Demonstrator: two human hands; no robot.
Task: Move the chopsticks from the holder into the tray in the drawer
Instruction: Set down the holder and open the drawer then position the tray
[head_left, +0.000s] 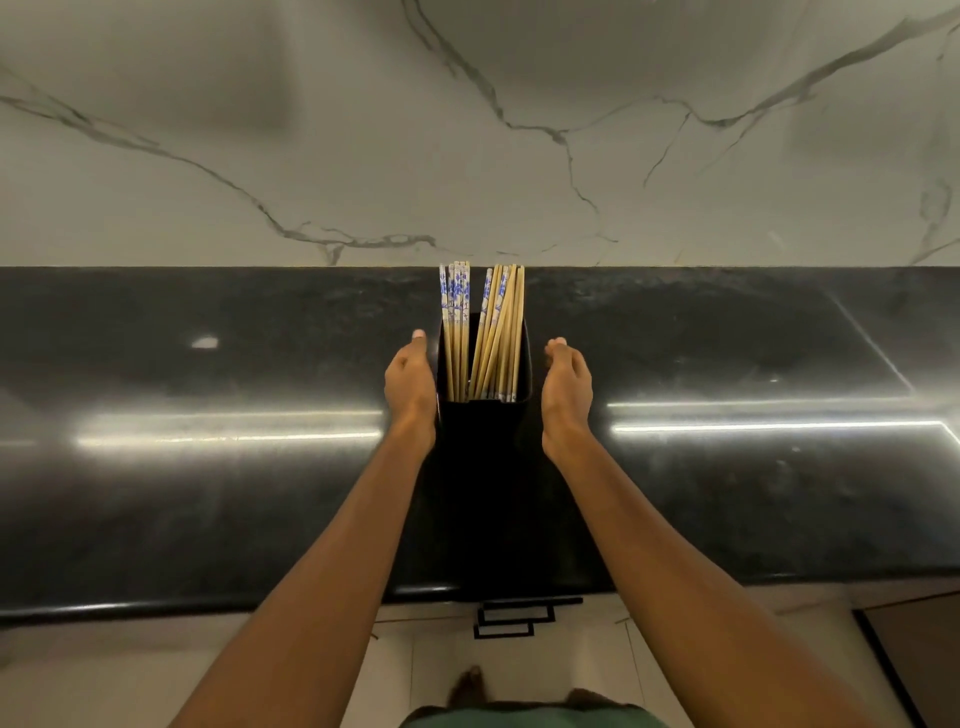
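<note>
If I squeeze the tall black holder (483, 441) unevenly, it may tip on the glossy black bench (208, 467) and spill the chopsticks (480, 338), which stand loose in two bunches mid-bench, near the back edge. They are slim, smooth, wood-coloured sticks, some with blue-and-white tops. My left hand (410, 387) lies against the holder's left wall, its fingers hidden and grip unclear. My right hand (567, 389) hovers just beside the holder, its fingers loosely curled and empty. The tray is out of view.

Bare forearms (322, 571) lead to the left hand (410, 389) and right hand (566, 387). A green garment (530, 718) and a bare foot (467, 686) show near.
</note>
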